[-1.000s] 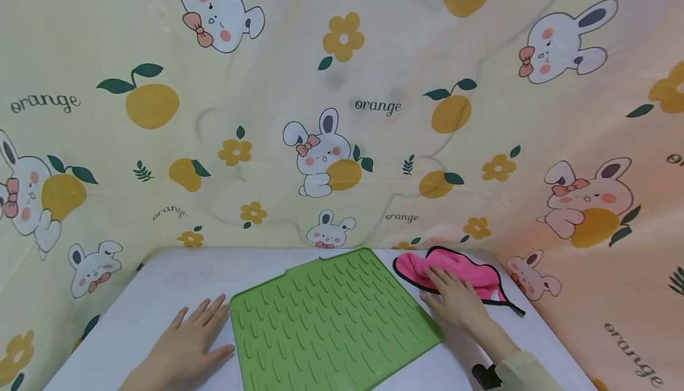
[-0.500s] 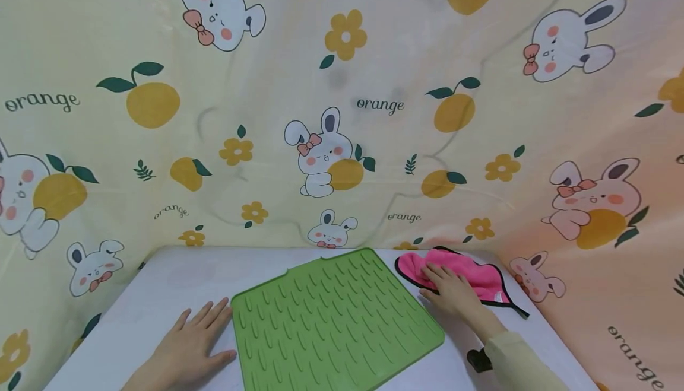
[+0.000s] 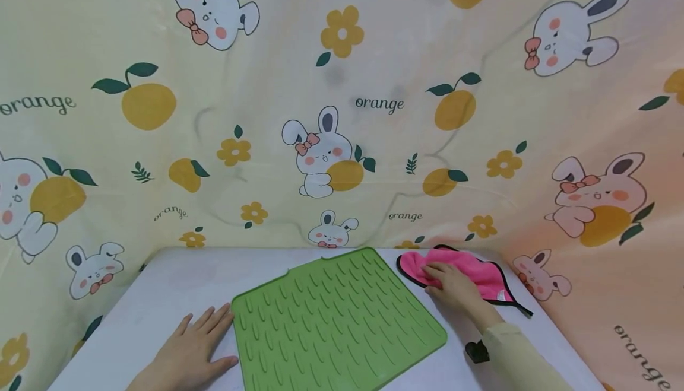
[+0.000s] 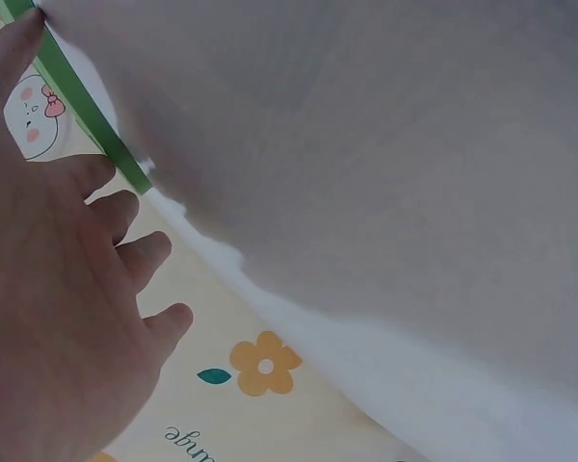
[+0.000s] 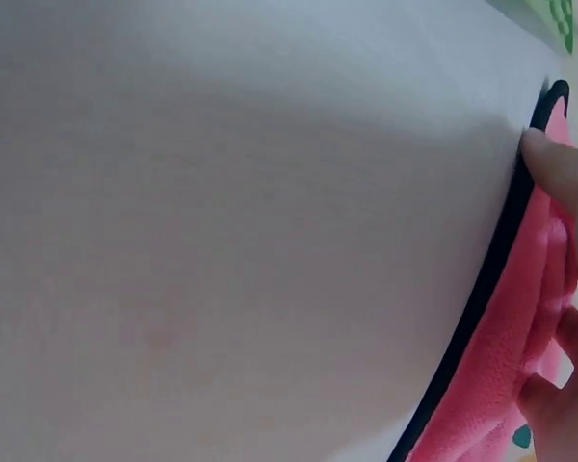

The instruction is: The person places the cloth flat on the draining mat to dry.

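Observation:
A green ridged mat (image 3: pixel 336 320) lies at an angle on the white table. At its left edge my left hand (image 3: pixel 187 349) rests with fingers spread, fingertips and thumb right at the rim. The left wrist view shows the hand (image 4: pixel 67 289) beside the mat's thin green edge (image 4: pixel 91 111). To the right of the mat lies a pink cloth (image 3: pixel 475 269) with black edging. My right hand (image 3: pixel 454 290) grips its near left part. In the right wrist view, the thumb is on the cloth's black border (image 5: pixel 496 245) and the pink fabric (image 5: pixel 496 385) bunches toward bent fingers.
A small black object (image 3: pixel 477 352) lies beside the right sleeve (image 3: pixel 521 352). Behind the white table (image 3: pixel 144 308) and along its sides hangs a curtain (image 3: pixel 262 94) printed with rabbits and oranges.
My right hand's fingers have drawn in from lying straighter on the pink cloth to bunching it. The left hand stays at the mat's edge, and the head view has shifted slightly.

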The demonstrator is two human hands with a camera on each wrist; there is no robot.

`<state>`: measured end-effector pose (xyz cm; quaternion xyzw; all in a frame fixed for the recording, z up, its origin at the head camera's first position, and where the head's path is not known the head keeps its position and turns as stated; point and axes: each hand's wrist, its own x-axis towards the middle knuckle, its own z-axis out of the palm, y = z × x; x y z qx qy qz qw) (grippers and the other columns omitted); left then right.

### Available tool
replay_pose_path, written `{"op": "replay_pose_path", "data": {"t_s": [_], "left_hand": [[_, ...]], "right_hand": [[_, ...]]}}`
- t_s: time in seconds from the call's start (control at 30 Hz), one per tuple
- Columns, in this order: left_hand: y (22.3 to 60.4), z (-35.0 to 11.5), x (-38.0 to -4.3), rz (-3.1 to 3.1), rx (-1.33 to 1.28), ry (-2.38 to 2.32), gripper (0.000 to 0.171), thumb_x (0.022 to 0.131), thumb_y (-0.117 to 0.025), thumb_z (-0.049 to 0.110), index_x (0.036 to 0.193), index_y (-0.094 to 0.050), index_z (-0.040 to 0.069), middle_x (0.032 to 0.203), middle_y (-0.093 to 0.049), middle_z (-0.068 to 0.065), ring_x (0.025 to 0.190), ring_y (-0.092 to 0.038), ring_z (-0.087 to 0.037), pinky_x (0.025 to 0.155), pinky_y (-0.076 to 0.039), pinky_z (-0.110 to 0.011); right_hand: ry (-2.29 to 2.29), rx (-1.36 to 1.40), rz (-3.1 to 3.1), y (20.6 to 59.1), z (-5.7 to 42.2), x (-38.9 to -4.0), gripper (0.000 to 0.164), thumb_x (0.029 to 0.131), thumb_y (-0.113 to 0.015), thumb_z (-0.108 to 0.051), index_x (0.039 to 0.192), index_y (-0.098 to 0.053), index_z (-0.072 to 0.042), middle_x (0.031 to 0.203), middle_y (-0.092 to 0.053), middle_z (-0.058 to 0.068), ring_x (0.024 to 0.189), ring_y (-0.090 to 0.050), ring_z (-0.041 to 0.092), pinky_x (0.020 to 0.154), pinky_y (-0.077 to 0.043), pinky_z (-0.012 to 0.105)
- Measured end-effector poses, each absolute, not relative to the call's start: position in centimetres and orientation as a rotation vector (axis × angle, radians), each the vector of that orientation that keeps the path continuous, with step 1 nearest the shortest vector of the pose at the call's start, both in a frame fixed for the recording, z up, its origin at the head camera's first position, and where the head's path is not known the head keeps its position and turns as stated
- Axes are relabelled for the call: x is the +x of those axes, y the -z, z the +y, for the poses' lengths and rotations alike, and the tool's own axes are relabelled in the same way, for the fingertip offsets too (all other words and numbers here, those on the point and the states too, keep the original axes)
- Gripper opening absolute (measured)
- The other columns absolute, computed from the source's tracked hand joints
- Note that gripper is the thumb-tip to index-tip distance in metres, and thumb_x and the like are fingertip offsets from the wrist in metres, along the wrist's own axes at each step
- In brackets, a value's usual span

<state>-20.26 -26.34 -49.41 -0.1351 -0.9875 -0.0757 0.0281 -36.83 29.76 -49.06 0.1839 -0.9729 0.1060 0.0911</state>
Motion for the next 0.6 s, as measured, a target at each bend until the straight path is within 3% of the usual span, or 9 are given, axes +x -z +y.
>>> {"op": "replay_pose_path", "data": {"t_s": [0.6], "left_hand": [[49.68,-26.34,-20.72,-3.080,-0.422,0.257,0.090,0.080,-0.044,0.076,0.145,-0.039,0.013,0.151,-0.035,-0.001,0.138,-0.030,-0.032,0.108,-0.018,-0.061]], "right_hand": [[-0.286,0.458,-2.828,49.85,29.11,-37.84,0.040,0.084,-0.071,-0.018,0.124,-0.061,-0.018,0.128,-0.053,0.007,0.116,-0.047,0.035,0.090,-0.046,0.054]]}}
